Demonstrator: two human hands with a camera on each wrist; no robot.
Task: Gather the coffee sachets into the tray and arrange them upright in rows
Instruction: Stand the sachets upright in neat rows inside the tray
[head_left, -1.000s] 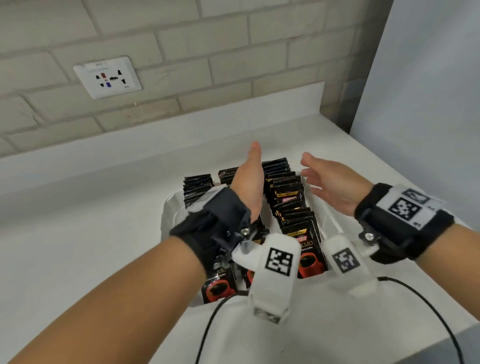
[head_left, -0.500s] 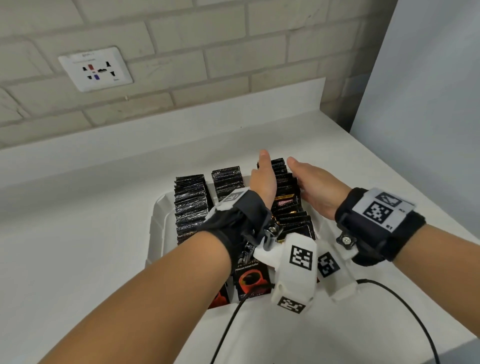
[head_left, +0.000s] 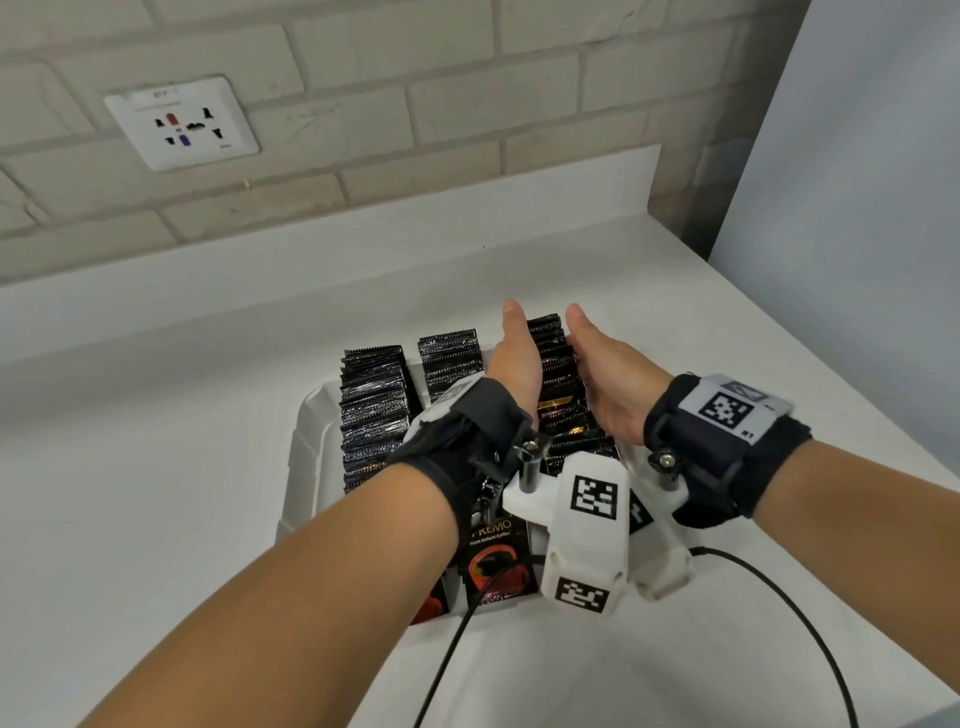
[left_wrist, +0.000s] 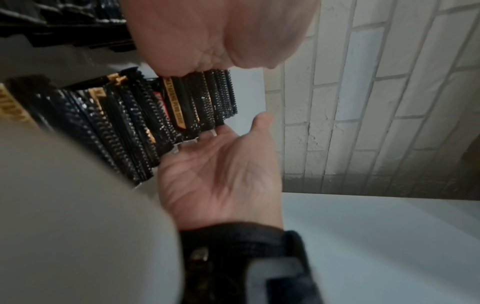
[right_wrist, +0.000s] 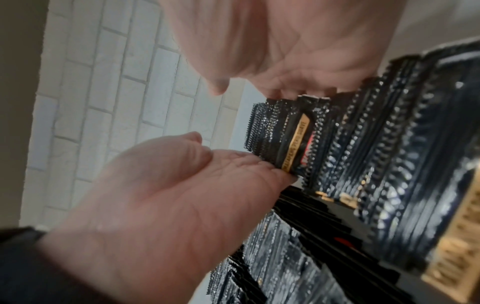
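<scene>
A white tray (head_left: 304, 447) on the counter holds three rows of black coffee sachets standing upright: the left row (head_left: 371, 405), the middle row (head_left: 449, 358) and the right row (head_left: 558, 395). My left hand (head_left: 511, 358) and right hand (head_left: 597, 374) stand edge-down on either side of the right row, palms facing each other, fingers straight against the sachets' sides. In the left wrist view the right row (left_wrist: 155, 115) lies between the left hand (left_wrist: 215, 35) and the right hand (left_wrist: 221, 168). Front sachets (head_left: 496, 561) showing a red cup are partly hidden by my wrists.
A brick wall with a white socket (head_left: 182, 124) rises behind the white counter (head_left: 156, 467). A grey panel (head_left: 857, 208) bounds the right side. A black cable (head_left: 779, 587) trails over the near counter.
Both hands have come down and closed in from a spread position; they now press the two sides of the right row of sachets.
</scene>
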